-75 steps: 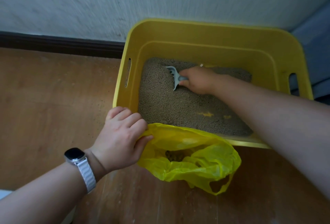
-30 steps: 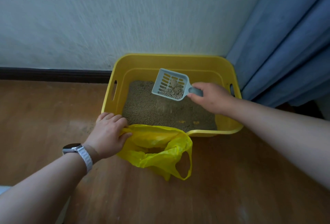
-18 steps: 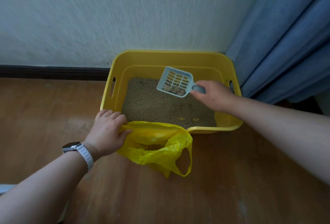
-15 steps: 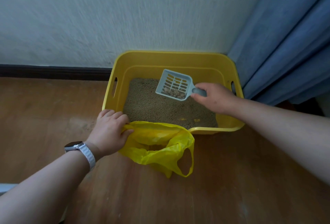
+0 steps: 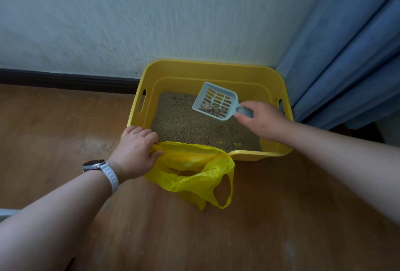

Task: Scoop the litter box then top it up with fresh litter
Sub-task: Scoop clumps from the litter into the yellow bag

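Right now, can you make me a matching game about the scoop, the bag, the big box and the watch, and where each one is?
1. pale blue slotted plastic scoop
2. thin yellow plastic bag
3. yellow plastic litter box
4. white-strapped wristwatch

A. on the left wrist
B. on the wooden floor by the wall
C. its rim gripped by the left hand
D. held up by the right hand

Pairs: 1-D, 2-C, 3-B, 4-A.

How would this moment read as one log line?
phase: scooping | right hand: grips scoop with clumps above litter box | left hand: grips yellow bag rim
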Demonstrator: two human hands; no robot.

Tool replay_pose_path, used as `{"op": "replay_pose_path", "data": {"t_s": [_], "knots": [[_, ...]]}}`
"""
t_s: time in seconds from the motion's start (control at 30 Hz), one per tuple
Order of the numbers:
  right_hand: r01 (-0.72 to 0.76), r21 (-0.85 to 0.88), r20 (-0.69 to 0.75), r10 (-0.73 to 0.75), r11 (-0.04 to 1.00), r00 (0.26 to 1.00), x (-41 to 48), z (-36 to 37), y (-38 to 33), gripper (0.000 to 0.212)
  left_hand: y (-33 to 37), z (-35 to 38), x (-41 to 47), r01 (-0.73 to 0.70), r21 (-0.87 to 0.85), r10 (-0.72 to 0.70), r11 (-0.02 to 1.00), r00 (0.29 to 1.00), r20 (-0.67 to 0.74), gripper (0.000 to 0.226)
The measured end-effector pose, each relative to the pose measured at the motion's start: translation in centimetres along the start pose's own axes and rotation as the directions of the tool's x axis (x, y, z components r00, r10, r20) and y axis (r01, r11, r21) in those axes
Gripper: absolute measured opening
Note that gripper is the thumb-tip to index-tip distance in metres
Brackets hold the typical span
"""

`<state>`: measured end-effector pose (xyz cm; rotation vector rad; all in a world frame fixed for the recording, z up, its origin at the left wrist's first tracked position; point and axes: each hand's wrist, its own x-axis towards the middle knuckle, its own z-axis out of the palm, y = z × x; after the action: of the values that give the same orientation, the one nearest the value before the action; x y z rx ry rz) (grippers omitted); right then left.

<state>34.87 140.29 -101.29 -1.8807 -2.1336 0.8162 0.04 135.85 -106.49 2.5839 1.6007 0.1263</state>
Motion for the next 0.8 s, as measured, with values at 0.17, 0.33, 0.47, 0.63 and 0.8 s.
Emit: {"op": "replay_pose_path", "data": {"t_s": [0.17,0.33,0.47,0.63,0.8], "knots": [[0.045,-0.017,0.035,-0.044,0.999,0.998,-0.8,1.0,-0.9,0.023,-0.1,0.1,0.0,0.02,-0.004,-0.019,1.0,0.999,0.031,0.024],[0.116,-0.042,0.021,-0.115,0.992,0.993,-1.2,1.4,-2.2,0.022,0.0,0.0,-0.1,0.049,-0.016,-0.048,0.999,0.998,0.043,0.022],[0.306,-0.255,0.039,-0.307,0.917,0.951,-1.8,1.8,-2.8,0.022,0.0,-0.2,-0.3,0.046,-0.029,-0.045,0.999,0.998,0.044,0.021],[0.56,-0.489,0.069,-0.61,0.669,0.789,-2.4,2.9,-2.3,0.039,0.1,-0.4,-0.4,0.046,-0.036,-0.045,0.998,0.998,0.035,0.022],[0.653,-0.529,0.123,-0.713,0.542,0.691,-2.4,3.6,-2.3,0.026,0.2,-0.3,-0.3,0.049,-0.039,-0.048,0.998,0.999,0.016,0.023]]}}
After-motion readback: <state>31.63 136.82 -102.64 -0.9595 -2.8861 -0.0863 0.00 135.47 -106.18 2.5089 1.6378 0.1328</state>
